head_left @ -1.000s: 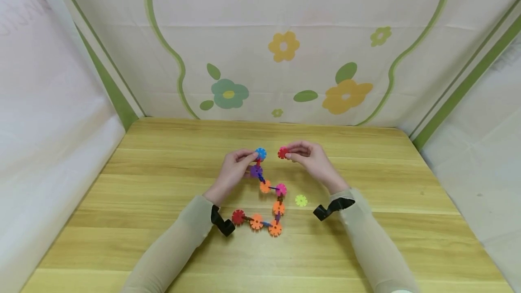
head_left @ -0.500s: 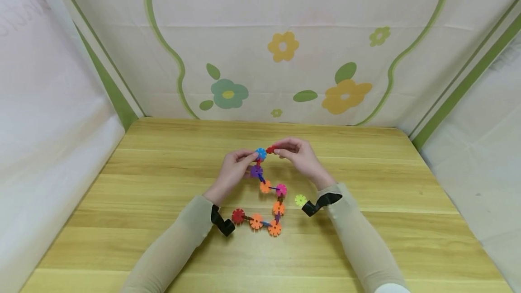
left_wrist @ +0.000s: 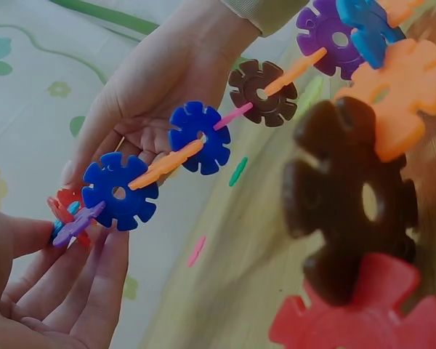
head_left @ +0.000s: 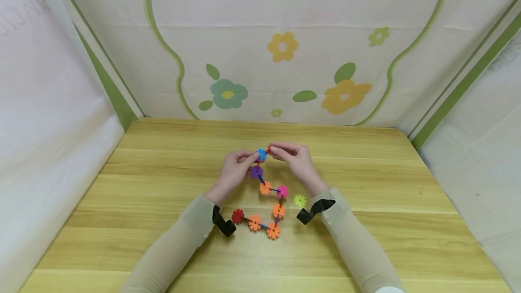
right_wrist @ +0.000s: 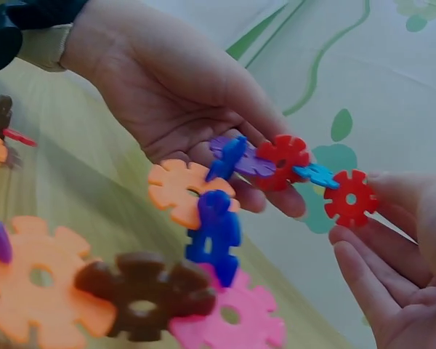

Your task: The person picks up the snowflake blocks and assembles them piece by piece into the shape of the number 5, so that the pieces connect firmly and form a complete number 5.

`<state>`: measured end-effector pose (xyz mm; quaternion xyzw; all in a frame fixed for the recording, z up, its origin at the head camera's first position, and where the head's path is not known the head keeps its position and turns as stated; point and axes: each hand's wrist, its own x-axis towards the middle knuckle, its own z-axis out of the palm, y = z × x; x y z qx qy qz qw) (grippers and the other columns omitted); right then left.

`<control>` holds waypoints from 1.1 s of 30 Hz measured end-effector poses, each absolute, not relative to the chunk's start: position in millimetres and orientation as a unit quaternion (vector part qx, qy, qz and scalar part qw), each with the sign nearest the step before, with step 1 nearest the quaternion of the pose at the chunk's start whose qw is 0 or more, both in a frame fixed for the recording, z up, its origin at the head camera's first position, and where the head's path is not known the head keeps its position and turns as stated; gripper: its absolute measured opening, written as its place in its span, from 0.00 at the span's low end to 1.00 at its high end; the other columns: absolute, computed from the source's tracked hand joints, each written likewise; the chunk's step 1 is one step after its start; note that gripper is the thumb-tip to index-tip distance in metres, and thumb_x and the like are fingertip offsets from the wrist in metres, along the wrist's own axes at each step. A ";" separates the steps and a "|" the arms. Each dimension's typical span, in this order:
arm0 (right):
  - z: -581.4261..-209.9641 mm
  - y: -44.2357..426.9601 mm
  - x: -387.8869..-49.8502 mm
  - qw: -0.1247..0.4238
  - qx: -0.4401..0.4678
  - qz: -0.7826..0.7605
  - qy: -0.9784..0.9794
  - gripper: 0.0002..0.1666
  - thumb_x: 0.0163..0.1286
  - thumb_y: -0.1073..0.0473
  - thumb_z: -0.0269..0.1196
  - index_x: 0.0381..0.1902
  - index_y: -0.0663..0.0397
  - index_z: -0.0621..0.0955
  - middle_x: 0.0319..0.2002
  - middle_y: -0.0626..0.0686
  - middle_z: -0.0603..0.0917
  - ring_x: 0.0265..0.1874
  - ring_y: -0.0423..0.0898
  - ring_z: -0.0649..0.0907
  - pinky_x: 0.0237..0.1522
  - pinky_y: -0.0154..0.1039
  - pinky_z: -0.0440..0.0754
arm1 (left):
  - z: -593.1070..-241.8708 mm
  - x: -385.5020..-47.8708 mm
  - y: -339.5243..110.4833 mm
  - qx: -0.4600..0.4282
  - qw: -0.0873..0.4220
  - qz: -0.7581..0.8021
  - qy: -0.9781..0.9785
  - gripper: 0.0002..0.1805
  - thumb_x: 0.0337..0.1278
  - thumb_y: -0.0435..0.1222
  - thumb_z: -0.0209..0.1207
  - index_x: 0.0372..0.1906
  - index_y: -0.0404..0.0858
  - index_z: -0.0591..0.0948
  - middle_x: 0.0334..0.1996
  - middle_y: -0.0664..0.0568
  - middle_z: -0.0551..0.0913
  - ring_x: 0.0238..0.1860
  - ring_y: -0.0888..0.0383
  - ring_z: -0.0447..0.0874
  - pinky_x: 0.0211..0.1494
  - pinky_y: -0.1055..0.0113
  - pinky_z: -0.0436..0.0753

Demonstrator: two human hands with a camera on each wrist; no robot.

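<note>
A chain of slotted plastic snowflake discs zigzags across the table in the head view. It runs from a dark red disc (head_left: pixel 238 215) through orange and pink discs (head_left: pixel 282 191) up to a purple disc (head_left: pixel 256 172). At the far end, my left hand (head_left: pixel 237 168) pinches the light blue disc (head_left: pixel 262 155) between thumb and fingers. My right hand (head_left: pixel 296 159) pinches a red disc (right_wrist: pixel 351 198) by its rim. That red disc touches the blue disc's edge, set crosswise to it; how deep the slots mesh cannot be told. Fingers partly cover both discs.
A loose yellow-green disc (head_left: pixel 300 200) lies right of the chain, near the black strap (head_left: pixel 311 214) on the right wrist. The wooden table (head_left: pixel 407 238) meets a flower-printed cloth (head_left: pixel 244 49) at the back, with pale cloth at both sides.
My right hand has moved left with the red disc, turning it edge-on and bringing it from apart to against the blue disc. The left hand has barely moved; the chain's lower part shifted slightly.
</note>
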<state>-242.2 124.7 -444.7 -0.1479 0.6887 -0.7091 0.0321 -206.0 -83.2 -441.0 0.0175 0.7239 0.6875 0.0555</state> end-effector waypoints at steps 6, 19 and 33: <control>-445.3 118.1 -235.6 0.023 -0.096 -0.735 0.671 0.24 0.68 0.54 0.72 0.55 0.66 0.84 0.48 0.57 0.88 0.49 0.52 0.87 0.54 0.44 0.83 | -440.3 -206.0 -81.7 0.015 0.039 0.687 0.725 0.16 0.73 0.45 0.61 0.48 0.36 0.86 0.44 0.35 0.87 0.31 0.53 0.89 0.43 0.45 0.86; -452.5 112.1 -230.8 0.006 -0.073 -0.766 0.639 0.18 0.70 0.60 0.70 0.53 0.66 0.85 0.49 0.59 0.88 0.50 0.53 0.87 0.54 0.44 0.83 | -441.8 -202.8 -73.3 0.016 -0.012 0.674 0.738 0.13 0.72 0.41 0.63 0.42 0.33 0.86 0.37 0.43 0.89 0.35 0.53 0.88 0.39 0.60 0.86; -454.3 112.4 -229.7 0.006 -0.081 -0.759 0.645 0.17 0.70 0.58 0.70 0.51 0.63 0.86 0.50 0.59 0.88 0.50 0.53 0.87 0.55 0.44 0.83 | -440.8 -201.5 -72.6 0.022 -0.014 0.663 0.748 0.13 0.73 0.41 0.62 0.43 0.34 0.85 0.40 0.37 0.88 0.33 0.54 0.87 0.43 0.43 0.85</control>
